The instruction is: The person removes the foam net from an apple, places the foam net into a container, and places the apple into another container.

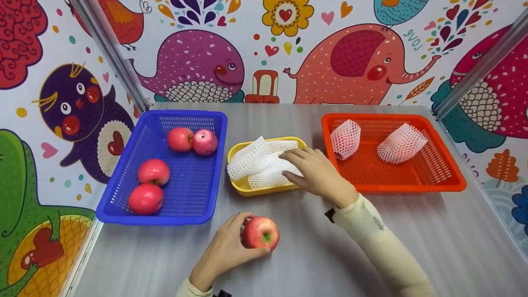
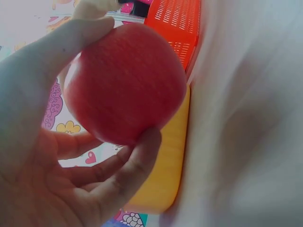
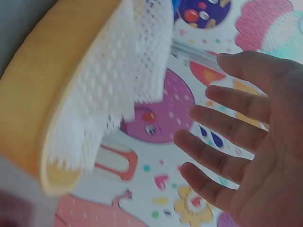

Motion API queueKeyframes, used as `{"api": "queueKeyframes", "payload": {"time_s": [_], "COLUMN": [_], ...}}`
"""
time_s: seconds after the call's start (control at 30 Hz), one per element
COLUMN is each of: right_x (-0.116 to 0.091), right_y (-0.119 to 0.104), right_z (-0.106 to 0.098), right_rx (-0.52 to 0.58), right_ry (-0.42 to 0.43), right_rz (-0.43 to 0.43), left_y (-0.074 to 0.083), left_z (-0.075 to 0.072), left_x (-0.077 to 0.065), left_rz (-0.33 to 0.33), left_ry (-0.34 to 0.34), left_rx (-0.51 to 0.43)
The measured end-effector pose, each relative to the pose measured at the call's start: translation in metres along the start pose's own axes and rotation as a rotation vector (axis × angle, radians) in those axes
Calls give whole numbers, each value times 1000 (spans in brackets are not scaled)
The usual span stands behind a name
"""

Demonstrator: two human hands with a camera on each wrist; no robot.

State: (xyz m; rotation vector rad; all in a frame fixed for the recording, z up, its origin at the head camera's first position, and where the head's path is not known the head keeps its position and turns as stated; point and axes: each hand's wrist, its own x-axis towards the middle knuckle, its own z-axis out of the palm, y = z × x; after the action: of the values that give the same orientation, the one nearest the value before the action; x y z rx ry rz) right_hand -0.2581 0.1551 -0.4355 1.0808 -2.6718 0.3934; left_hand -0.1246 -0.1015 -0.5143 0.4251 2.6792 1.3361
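My left hand [image 1: 226, 246] grips a red apple [image 1: 262, 234] above the table, its stem end facing up in the head view; the left wrist view shows thumb and fingertips around the apple [image 2: 128, 85]. My right hand [image 1: 317, 173] reaches over the right side of the yellow basket [image 1: 247, 190]. In the right wrist view the right hand [image 3: 246, 142] has its fingers spread and holds nothing. White foam net sleeves [image 1: 270, 165] lie in the yellow basket, and the same sleeves [image 3: 104, 80] stick up over its rim in the right wrist view.
At the left, a blue basket [image 1: 187, 194] contains several apples [image 1: 146, 199]. At the right stands a red-orange basket [image 1: 396, 177] with two apples in foam nets [image 1: 401, 144]. Printed walls [image 1: 272, 49] with metal corner posts [image 1: 111, 53] border the grey table [image 1: 301, 260].
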Motion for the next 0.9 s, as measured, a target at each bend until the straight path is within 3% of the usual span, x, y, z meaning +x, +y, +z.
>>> {"api": "queueKeyframes", "payload": {"time_s": [0.17,0.47,0.67,0.9], "right_x": [-38,-87,-106,-114], "right_y": [1,-7,-9,-8], "right_z": [-12,-17,-16,-12], "right_rx": [0,-1,-1,9], "right_ry": [75,135,165,155], "right_rz": [26,83,92,120], "left_y": [1,4,4,8], "left_z": [0,1,0,-7], "left_x": [1,4,4,4], "left_rz": [18,-44,-27,20], "left_ry": [10,-42,-35,-14], "left_rx": [3,0,4,44]}}
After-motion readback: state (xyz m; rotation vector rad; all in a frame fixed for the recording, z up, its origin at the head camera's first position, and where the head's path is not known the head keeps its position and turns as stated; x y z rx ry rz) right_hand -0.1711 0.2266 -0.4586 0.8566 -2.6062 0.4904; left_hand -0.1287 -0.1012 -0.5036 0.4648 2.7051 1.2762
